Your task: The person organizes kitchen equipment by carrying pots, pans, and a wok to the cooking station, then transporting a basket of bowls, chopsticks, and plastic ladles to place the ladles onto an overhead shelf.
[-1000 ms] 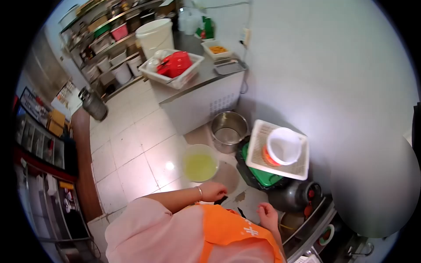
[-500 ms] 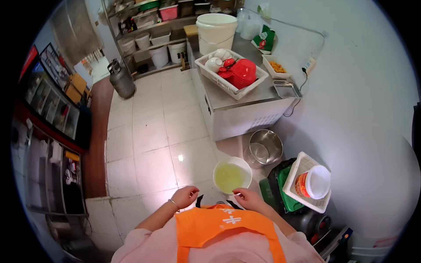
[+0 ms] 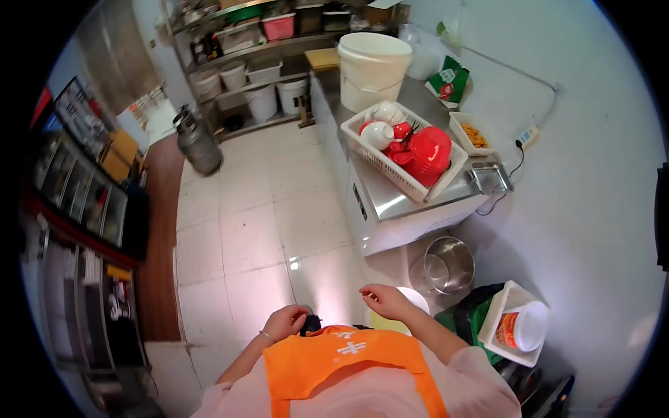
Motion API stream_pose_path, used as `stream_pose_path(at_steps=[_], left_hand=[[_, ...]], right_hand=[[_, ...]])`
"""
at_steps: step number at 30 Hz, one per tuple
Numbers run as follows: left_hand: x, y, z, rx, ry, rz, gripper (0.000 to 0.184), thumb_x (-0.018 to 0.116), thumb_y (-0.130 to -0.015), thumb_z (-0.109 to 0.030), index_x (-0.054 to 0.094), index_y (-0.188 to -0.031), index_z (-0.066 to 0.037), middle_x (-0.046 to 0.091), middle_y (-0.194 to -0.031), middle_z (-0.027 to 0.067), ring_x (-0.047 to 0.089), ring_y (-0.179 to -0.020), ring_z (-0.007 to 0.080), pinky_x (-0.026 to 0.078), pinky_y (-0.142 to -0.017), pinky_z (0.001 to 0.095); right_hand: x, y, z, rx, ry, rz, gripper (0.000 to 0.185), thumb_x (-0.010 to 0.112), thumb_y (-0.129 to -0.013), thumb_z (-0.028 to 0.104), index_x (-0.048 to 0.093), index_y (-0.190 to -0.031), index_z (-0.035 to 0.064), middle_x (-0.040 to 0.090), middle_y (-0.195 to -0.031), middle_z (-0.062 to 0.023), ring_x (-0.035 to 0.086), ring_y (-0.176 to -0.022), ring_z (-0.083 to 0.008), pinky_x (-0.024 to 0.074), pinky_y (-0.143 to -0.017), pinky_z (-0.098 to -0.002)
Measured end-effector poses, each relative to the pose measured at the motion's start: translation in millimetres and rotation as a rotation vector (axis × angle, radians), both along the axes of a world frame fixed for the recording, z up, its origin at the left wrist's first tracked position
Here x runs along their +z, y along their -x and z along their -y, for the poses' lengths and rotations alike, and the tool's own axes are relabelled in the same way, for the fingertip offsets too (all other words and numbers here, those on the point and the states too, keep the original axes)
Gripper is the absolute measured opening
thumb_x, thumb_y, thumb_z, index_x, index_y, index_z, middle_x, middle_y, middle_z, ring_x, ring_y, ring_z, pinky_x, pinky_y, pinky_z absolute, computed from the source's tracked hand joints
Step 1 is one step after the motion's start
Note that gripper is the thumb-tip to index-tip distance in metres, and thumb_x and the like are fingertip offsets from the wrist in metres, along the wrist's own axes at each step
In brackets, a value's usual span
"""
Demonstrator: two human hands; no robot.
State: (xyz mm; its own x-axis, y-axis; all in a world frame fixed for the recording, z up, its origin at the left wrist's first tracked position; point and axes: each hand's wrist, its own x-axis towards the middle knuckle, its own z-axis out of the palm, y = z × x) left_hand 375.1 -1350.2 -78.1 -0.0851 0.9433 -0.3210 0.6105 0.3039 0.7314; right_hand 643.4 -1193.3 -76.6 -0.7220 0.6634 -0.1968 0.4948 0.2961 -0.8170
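Note:
My left hand (image 3: 284,321), with a bracelet at its wrist, hangs beside the orange apron (image 3: 334,359), fingers loosely curled and holding nothing. In front of the apron on the right, my right hand (image 3: 388,302) is raised and empty, its fingers loosely bent and slightly apart. Below it on the floor stands a white tub (image 3: 416,298) with yellow-green liquid (image 3: 387,324) in it. My right hand and forearm hide part of this tub. Whether they touch it I cannot tell, though the hand appears above it.
A steel pot (image 3: 460,272) stands on the floor by a metal-topped counter (image 3: 394,191). The counter bears a white basket (image 3: 390,169) of red and white dishes and a large white bucket (image 3: 373,76). A gas cylinder (image 3: 200,150) stands further left. Shelves (image 3: 244,89) line the back.
My view and body have shifted; the counter now appears further right and lower. The white tub has slipped behind my right forearm. My right hand has come up and forward.

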Motion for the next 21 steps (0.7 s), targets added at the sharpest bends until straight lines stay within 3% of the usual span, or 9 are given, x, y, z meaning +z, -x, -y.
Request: stream_pose_path(at_steps=[5,10,12,17,20,21], left_hand=[[40,109,-73,0.030,-0.170,-0.063,0.019,0.056,-0.084,-0.016,0.062,-0.098,-0.004,0.064,-0.089,0.0129,0.063,-0.073,0.0225,0.052,-0.066,0.0300],[25,196,-119,0.162,-0.172,0.004,0.018,0.055,-0.085,-0.013,0.061,-0.098,-0.002,0.065,-0.085,0.0121,0.063,-0.074,0.0196,0.051,-0.067,0.0284],[3,211,-144,0.186,-0.170,0.104,0.018,0.055,-0.086,-0.012,0.060,-0.099,-0.001,0.065,-0.083,0.0112,0.063,-0.073,0.0173,0.051,-0.067,0.0273],[23,201,-248,0.013,-0.102,0.107,0.021,0.056,-0.085,-0.016,0.061,-0.100,-0.003,0.065,-0.086,0.0111,0.063,-0.071,0.0185,0.051,-0.066,0.0283],[30,201,-313,-0.103,-0.176,0.016,0.021,0.056,-0.084,-0.018,0.061,-0.100,-0.005,0.064,-0.089,0.0114,0.063,-0.072,0.0210,0.052,-0.066,0.0294],[34,200,-334,-0.117,-0.174,0.007,0.021,0.056,-0.084,-0.018,0.061,-0.100,-0.005,0.064,-0.089,0.0114,0.063,-0.072,0.0210,0.052,-0.066,0.0294]], right_hand=[[15,91,-66,-0.078,-0.097,-0.013,0.027,0.054,-0.083,0.021,0.060,-0.105,0.0064,0.064,-0.094,-0.0129,0.062,-0.082,-0.0258,0.0492,-0.074,-0.0351],[46,127,-161,-0.342,-0.217,-0.047,0.026,0.054,-0.082,0.019,0.059,-0.104,0.0057,0.064,-0.092,-0.0119,0.062,-0.075,-0.0254,0.0492,-0.069,-0.0346],[41,116,-211,-0.521,-0.262,-0.054,0.024,0.055,-0.082,0.018,0.059,-0.103,0.0057,0.064,-0.091,-0.0115,0.062,-0.070,-0.0255,0.0490,-0.066,-0.0343],[39,92,-341,-0.846,-0.484,-0.075,0.026,0.057,-0.082,0.022,0.058,-0.101,0.0061,0.064,-0.091,-0.0134,0.062,-0.070,-0.0275,0.0494,-0.066,-0.0365],[42,89,-407,-0.949,-0.711,0.302,0.041,0.056,-0.081,0.037,0.052,-0.105,0.0038,0.063,-0.090,-0.0145,0.063,-0.080,-0.0318,0.0499,-0.069,-0.0409],[43,90,-428,-0.965,-0.703,0.298,0.041,0.056,-0.081,0.037,0.052,-0.105,0.0038,0.063,-0.090,-0.0145,0.063,-0.080,-0.0318,0.0499,-0.069,-0.0409]])
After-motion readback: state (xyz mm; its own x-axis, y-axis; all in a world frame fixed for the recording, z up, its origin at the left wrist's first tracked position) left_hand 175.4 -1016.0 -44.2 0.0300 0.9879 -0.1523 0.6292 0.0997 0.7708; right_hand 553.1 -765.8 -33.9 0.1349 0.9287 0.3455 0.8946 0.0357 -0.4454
